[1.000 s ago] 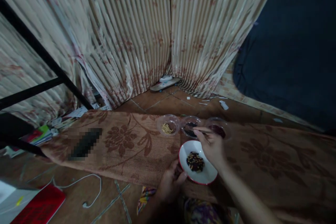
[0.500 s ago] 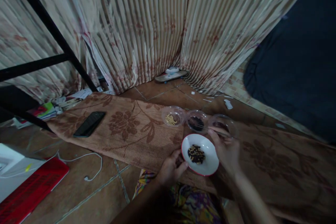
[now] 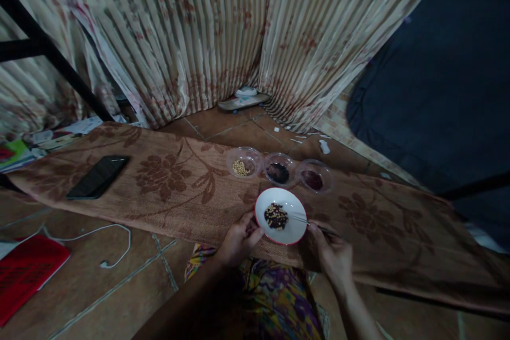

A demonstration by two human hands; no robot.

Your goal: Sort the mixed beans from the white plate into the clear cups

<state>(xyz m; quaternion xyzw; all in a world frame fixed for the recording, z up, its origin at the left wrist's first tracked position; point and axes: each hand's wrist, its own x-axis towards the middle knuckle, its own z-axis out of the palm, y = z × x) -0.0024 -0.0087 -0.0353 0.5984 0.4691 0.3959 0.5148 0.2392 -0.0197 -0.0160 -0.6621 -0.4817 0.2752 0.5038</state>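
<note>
My left hand (image 3: 241,239) grips the left rim of a white bowl (image 3: 295,204) with a red edge, thumb on the rim. A mixed heap of dark and pale yellow beans (image 3: 275,216) lies inside it. My right hand (image 3: 330,249) is closed on thin metal tweezers (image 3: 299,219), whose tips reach over the right side of the bowl, beside the heap. Behind the bowl stand three clear plastic cups in a row: one with yellow beans (image 3: 240,168), one with black beans (image 3: 278,172), one with dark red beans (image 3: 313,179).
A brown flowered cloth (image 3: 187,207) covers the low bench, with a black phone (image 3: 98,177) at its left. A white cable (image 3: 91,232) and a red box (image 3: 35,271) lie on the tiled floor. Striped curtains (image 3: 191,37) hang behind, near a skateboard (image 3: 244,101).
My right hand has moved from over the cups down to the bowl's right side, bringing the tweezers over the bowl. My left hand still grips the rim. The whole view has shifted.
</note>
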